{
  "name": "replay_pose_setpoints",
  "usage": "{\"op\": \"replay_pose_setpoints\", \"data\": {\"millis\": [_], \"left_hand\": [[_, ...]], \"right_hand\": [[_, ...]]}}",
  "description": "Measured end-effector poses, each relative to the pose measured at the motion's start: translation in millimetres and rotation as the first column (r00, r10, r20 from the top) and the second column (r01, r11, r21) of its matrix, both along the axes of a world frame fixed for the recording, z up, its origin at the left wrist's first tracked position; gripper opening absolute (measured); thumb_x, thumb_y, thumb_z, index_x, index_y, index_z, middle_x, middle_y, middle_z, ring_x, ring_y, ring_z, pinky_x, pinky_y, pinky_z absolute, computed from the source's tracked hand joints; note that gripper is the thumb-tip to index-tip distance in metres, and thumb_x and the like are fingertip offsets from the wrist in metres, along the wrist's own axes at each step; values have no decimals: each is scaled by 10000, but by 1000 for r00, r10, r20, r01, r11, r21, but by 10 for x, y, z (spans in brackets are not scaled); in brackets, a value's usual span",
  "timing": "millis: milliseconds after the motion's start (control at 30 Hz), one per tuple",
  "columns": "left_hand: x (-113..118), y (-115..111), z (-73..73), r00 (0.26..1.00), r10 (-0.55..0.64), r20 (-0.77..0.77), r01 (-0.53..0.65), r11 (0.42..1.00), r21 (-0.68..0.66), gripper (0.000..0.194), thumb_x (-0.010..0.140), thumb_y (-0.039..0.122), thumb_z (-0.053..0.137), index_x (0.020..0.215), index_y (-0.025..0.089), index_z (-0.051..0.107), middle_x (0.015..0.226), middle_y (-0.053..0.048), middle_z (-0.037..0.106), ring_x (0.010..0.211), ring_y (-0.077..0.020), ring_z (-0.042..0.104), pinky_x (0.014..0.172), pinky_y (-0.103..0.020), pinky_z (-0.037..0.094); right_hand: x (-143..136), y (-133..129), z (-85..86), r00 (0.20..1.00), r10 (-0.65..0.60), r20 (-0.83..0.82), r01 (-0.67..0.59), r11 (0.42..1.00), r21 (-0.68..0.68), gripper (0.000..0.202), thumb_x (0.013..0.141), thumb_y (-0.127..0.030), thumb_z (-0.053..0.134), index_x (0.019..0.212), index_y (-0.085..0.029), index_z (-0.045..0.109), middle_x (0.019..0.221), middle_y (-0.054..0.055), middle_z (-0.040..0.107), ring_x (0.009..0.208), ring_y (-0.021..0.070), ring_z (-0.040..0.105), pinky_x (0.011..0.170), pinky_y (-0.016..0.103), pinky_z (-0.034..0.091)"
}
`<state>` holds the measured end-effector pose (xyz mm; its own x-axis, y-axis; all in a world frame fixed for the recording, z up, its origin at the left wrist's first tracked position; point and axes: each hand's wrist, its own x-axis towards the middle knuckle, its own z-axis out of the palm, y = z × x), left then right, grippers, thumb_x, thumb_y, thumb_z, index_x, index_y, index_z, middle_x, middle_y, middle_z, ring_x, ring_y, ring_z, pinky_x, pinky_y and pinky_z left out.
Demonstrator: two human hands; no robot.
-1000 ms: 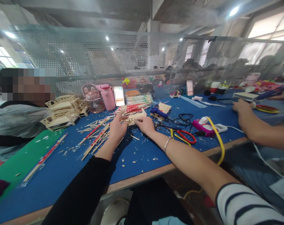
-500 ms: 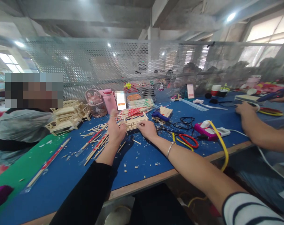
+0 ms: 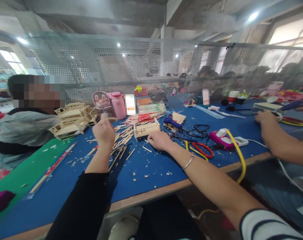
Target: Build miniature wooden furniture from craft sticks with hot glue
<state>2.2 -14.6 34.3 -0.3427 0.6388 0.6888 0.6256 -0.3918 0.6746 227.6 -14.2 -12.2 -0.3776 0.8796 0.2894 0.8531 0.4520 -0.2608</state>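
Observation:
My left hand (image 3: pixel 104 131) is raised over the loose wooden sticks (image 3: pixel 125 138), left of a small wooden frame (image 3: pixel 147 129). One of its fingers stretches out to the right, and I see nothing held in it. The little frame, built of thin pale sticks with a railing, stands on the blue table. Just in front of it, my right hand (image 3: pixel 159 140) rests low with fingertips pinched together. A short pale stick (image 3: pixel 146 141) pokes out at those fingertips. A blue glue gun (image 3: pixel 173 122) lies to the right by another stick-built piece (image 3: pixel 178 118).
Red-handled scissors (image 3: pixel 203 150) and a purple power strip (image 3: pixel 223 140) with a yellow cable lie to the right. Stacked wooden models (image 3: pixel 72 120), a pink bottle (image 3: pixel 118 106) and a phone (image 3: pixel 130 105) stand behind. A co-worker's arm (image 3: pixel 279 140) reaches in at right; another person sits left.
My left hand has moved left, away from the frame. My right hand has dropped from the frame's front side to the tabletop before it. The frame stays standing.

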Motion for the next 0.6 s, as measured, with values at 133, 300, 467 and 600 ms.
{"op": "replay_pose_setpoints", "data": {"millis": [133, 300, 467, 600], "left_hand": [[270, -76, -89, 972, -46, -229, 38, 999, -37, 374, 852, 446, 433, 891, 170, 682, 636, -9, 616, 638, -152, 548, 629, -242, 387], [447, -150, -156, 927, -225, -299, 194, 973, -129, 367, 865, 435, 420, 921, 183, 682, 613, -4, 605, 618, -149, 547, 629, -232, 393], [658, -201, -215, 956, -290, -46, 289, 957, -38, 363, 849, 423, 463, 1051, 163, 616, 843, -40, 644, 698, -134, 557, 661, -234, 428], [852, -205, -297, 863, -270, 426, 357, 923, -140, 415, 805, 491, 495, 1003, 143, 605, 871, -62, 625, 684, -130, 549, 575, -231, 444]], "right_hand": [[-4, -82, 66, 998, -16, -63, 15, 1000, -16, 293, 844, -436, 474, 816, -228, 678, 829, 66, 703, 755, 193, 613, 599, 257, 375], [-23, -219, 137, 991, 125, 46, -112, 969, -222, 222, 624, -438, 711, 627, -224, 654, 677, 25, 671, 610, 156, 574, 537, 237, 349], [41, -114, 131, 963, 109, -248, -161, 967, -199, 129, 739, -259, 586, 643, -184, 628, 623, 21, 656, 553, 129, 571, 539, 228, 383], [90, -15, 141, 663, 32, -748, -298, 928, -224, 187, 872, -326, 437, 795, -181, 527, 616, -9, 620, 454, 94, 545, 447, 197, 384]]}}
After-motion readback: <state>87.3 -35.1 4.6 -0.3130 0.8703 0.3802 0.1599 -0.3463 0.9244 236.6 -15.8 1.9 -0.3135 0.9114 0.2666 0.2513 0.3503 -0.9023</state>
